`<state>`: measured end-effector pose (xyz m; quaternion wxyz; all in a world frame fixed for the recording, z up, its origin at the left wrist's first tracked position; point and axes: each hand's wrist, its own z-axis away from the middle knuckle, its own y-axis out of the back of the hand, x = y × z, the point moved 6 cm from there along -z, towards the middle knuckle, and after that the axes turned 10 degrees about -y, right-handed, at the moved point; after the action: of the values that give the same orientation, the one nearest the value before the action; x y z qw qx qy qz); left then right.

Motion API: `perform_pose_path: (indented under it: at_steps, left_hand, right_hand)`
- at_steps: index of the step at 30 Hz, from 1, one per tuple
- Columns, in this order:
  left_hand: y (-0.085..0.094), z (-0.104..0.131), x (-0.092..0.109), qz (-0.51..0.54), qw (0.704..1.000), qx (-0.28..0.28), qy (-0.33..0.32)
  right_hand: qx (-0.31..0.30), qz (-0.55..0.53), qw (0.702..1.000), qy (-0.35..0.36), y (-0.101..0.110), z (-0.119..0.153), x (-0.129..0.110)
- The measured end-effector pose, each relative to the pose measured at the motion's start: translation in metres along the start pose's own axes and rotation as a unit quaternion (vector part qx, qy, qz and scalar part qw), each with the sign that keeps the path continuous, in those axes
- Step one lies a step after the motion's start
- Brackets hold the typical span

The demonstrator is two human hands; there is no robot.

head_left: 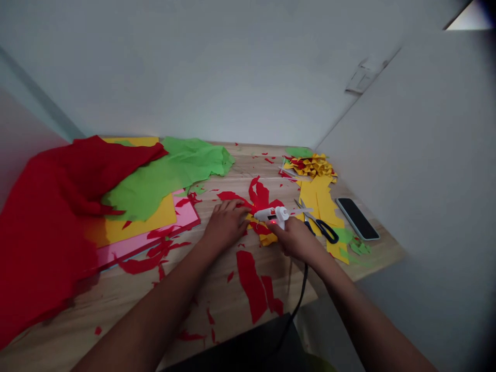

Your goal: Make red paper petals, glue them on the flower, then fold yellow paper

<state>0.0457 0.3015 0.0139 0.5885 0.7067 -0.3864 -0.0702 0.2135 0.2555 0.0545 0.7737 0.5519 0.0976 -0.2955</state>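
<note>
Pointing leftward, the white glue gun (270,214) lies crosswise over the red paper flower (260,195), its nozzle just beside the left hand (228,223). The right hand (296,238) has its fingers closed round the grip; the left fingers are bent at the flower's left edge, though whether they pinch it I cannot tell. On the surface (225,310): one glue gun, one flower, one pair of scissors (315,219), one phone (357,219); the red scraps (251,284) defy exact counting.

White glue gun (268,213), cord (302,295) seemingly black
</note>
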Motion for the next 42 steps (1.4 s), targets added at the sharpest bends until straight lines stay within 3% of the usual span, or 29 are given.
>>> perform_pose_path:
  at_steps: [4, 8, 11, 15, 19, 23, 25, 27, 30, 32, 36, 38, 40, 42]
  left_hand:
    - [-0.001, 0.000, -0.002, 0.017, 1.000, 0.003, 0.012]
    - [-0.001, 0.000, -0.007, 0.030, 0.999, 0.016, 0.030]
    - [-0.002, 0.002, -0.010, 0.054, 0.997, 0.031, 0.036]
    - [0.002, 0.002, -0.013, 0.086, 0.993, 0.069, 0.044]
    - [0.030, -0.001, -0.014, 0.094, 0.986, 0.121, 0.065]
    - [0.084, 0.022, 0.000, 0.082, 0.987, 0.125, 0.062]
    - [0.113, 0.054, 0.006, 0.055, 0.989, 0.110, 0.077]
    - [0.138, 0.100, 0.003, -0.082, 0.984, 0.075, 0.136]
    - [0.167, 0.176, -0.024, -0.283, 0.922, 0.053, 0.258]
    - [0.173, 0.212, -0.051, -0.313, 0.902, 0.028, 0.295]
    - [0.191, 0.242, -0.094, -0.260, 0.907, 0.057, 0.325]
    - [0.210, 0.247, -0.091, -0.276, 0.895, 0.094, 0.336]
    - [0.230, 0.256, -0.069, -0.280, 0.884, 0.156, 0.341]
    - [0.242, 0.271, -0.042, -0.206, 0.884, 0.236, 0.348]
  right_hand:
    - [-0.014, -0.051, 0.999, 0.000, 0.002, 0.005, 0.000]
    - [0.011, -0.236, 0.971, 0.021, 0.015, 0.025, 0.007]
    - [0.055, -0.395, 0.916, 0.031, 0.029, 0.042, 0.015]
    - [0.120, -0.558, 0.816, 0.088, 0.051, 0.069, 0.014]
    - [0.190, -0.645, 0.727, 0.136, 0.062, 0.095, 0.000]
    - [0.081, -0.705, 0.695, 0.113, 0.031, 0.102, -0.029]
    - [0.013, -0.726, 0.681, 0.091, 0.008, 0.104, -0.043]
    - [-0.029, -0.738, 0.669, 0.082, -0.013, 0.107, -0.053]
    - [-0.069, -0.728, 0.676, 0.094, -0.037, 0.112, -0.066]
    - [-0.096, -0.703, 0.695, 0.116, -0.051, 0.114, -0.077]
    - [-0.129, -0.643, 0.728, 0.201, -0.074, 0.125, -0.113]
    - [-0.155, -0.635, 0.720, 0.233, -0.089, 0.134, -0.138]
    - [-0.197, -0.645, 0.698, 0.238, -0.112, 0.142, -0.166]
    - [-0.233, -0.635, 0.696, 0.239, -0.138, 0.151, -0.194]
